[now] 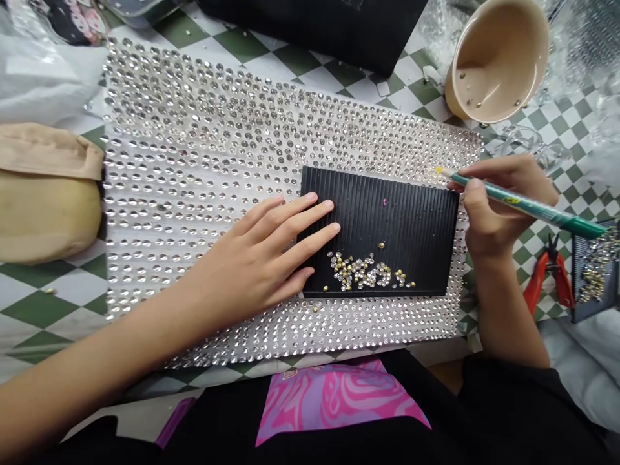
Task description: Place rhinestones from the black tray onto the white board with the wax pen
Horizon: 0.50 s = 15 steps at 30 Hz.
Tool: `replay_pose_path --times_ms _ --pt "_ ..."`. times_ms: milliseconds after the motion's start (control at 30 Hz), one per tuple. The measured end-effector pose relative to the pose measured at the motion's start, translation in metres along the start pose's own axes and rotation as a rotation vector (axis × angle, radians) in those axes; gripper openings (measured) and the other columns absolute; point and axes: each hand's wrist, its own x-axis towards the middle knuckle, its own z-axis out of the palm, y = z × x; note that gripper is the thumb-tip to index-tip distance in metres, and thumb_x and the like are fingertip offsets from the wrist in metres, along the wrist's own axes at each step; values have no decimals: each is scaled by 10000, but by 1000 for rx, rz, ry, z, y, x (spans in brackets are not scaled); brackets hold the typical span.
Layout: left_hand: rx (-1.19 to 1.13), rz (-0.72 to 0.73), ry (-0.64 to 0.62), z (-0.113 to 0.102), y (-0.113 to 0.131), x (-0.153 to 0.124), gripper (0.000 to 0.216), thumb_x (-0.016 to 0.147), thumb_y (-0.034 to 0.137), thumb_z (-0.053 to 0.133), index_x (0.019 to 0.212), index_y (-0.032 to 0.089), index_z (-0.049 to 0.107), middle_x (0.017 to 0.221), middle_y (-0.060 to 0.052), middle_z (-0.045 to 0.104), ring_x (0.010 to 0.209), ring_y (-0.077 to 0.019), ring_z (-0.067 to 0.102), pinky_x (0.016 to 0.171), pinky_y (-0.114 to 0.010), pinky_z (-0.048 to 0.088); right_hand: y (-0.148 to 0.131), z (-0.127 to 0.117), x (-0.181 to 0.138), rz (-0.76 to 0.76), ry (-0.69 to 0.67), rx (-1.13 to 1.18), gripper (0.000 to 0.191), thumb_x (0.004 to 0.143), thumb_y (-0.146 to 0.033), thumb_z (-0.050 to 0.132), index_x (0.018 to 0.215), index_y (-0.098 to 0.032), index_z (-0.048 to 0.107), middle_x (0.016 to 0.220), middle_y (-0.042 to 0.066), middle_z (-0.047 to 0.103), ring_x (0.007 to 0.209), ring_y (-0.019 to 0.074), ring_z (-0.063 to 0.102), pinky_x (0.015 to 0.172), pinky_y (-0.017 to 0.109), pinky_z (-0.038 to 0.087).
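Note:
My right hand (504, 200) grips a green pencil-like pick-up pen (523, 203), its yellow tip pointing left over the far right part of a rhinestone-covered sheet (203, 213). The fingers of that hand are at the upper right corner of a ribbed black tray (387, 219). My left hand (276, 252) lies flat with fingers spread, its fingertips resting on the tray's left side. Loose rhinestones (368, 271), clear with gold backs, are heaped along the tray's near edge. Rows of silvery stones fill the sheet under the tray.
A beige cup (498, 64) with a few stones inside stands tilted-looking at the back right. Red-handled pliers (549, 278) lie right of my forearm, beside a second dark tray (595, 278) of stones. A tan pouch (48, 194) is at left, a black box (320, 29) behind.

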Motion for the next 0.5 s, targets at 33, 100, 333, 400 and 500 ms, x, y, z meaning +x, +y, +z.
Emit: replay_pose_path --times_ms 33,100,333,400,500 --pt "1 3 6 0 0 0 748 1105 279 531 1780 312 211 1793 -62 462 1711 -256 388 1423 -500 375 1 0 0 5 -10 -18 119 821 -199 671 880 -196 774 769 17 760 622 158 747 553 300 564" --pt "0 5 12 1 0 -1 741 1105 271 536 1778 298 227 1797 -56 457 1711 -253 385 1433 -479 353 2 -1 -1 20 -22 -52 116 825 -208 678 879 -202 781 782 22 768 627 158 746 555 306 563" --pt "4 7 6 0 0 -1 744 1108 270 537 1781 293 221 1805 -61 446 1717 -250 373 1444 -470 329 2 0 0 11 -63 -44 136 820 -171 689 877 -198 809 768 8 781 637 149 747 583 298 580" --pt "5 4 2 0 0 0 731 1113 278 530 1777 300 226 1806 -60 443 1718 -249 371 1442 -475 335 3 0 0 4 -60 -39 135 821 -175 687 876 -202 807 763 9 778 636 149 744 578 298 570" --pt "10 3 8 1 0 0 689 1119 286 513 1763 293 266 1801 -56 452 1720 -241 367 1446 -463 320 0 -2 0 -2 -16 -5 130 813 -182 689 872 -205 802 755 16 775 624 158 742 536 300 534"
